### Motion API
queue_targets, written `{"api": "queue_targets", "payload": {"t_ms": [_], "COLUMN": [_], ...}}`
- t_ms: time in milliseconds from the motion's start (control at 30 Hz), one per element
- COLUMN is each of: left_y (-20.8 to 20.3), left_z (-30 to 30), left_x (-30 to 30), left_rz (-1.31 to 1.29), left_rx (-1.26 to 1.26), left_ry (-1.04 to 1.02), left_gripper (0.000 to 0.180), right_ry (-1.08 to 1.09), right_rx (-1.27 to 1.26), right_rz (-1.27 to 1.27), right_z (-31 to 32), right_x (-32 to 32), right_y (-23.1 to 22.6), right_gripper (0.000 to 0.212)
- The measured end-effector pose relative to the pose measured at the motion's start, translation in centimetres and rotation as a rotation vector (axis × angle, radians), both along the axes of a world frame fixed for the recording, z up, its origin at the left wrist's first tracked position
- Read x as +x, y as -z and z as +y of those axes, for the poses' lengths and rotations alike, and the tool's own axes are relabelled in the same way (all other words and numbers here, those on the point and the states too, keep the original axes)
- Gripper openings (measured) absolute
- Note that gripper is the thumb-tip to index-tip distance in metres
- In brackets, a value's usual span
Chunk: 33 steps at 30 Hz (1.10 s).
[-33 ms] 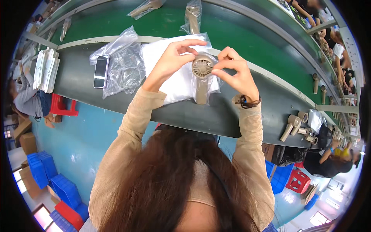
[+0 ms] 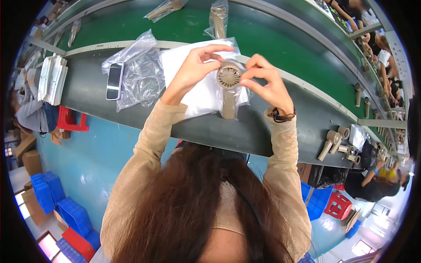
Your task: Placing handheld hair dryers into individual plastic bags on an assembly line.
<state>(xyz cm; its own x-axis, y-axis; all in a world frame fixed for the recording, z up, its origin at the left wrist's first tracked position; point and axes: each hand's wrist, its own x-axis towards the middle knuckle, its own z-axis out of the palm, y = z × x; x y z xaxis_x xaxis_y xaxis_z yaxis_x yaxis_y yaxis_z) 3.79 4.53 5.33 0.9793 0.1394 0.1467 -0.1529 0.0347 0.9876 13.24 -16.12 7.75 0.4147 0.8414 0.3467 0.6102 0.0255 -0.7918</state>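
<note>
A beige handheld fan with a round slotted grille lies on the bench, its handle toward me. Around it is a clear plastic bag. At the upper left of the fan head, my left hand pinches the bag's edge between thumb and fingers, its index finger stretched out above. On the other side, my right hand has thumb and fingertips closed on the bag beside the grille. A white sheet-like stack of bags lies under the fan and my left hand.
A phone rests on crumpled clear bags. Folded papers sit at the bench's left end. Several bare fans lie at the right. Beyond a raised rail, bagged fans lie on the green belt. Other people sit nearby.
</note>
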Motion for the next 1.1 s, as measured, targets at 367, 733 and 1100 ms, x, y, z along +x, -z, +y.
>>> {"api": "queue_targets", "payload": {"t_ms": [367, 733, 1100], "left_y": [0.8, 5.0, 8.0], "left_z": [0.2, -5.7, -6.3], "left_x": [-0.5, -3.8, -4.1], "left_rz": [0.022, -0.132, -0.033], "left_rx": [-0.109, 0.824, 1.045], "left_ry": [0.041, -0.006, 0.04], "left_gripper": [0.044, 0.021, 0.018], "right_ry": [-0.013, 1.009, 1.081], "right_rx": [0.277, 0.26, 0.281], "right_rz": [0.423, -0.231, -0.281], "right_z": [0.4, 2.2, 2.3], "right_x": [1.7, 18.2, 27.9], "right_y": [2.4, 4.0, 11.3], "right_gripper": [0.006, 0.017, 0.017]}}
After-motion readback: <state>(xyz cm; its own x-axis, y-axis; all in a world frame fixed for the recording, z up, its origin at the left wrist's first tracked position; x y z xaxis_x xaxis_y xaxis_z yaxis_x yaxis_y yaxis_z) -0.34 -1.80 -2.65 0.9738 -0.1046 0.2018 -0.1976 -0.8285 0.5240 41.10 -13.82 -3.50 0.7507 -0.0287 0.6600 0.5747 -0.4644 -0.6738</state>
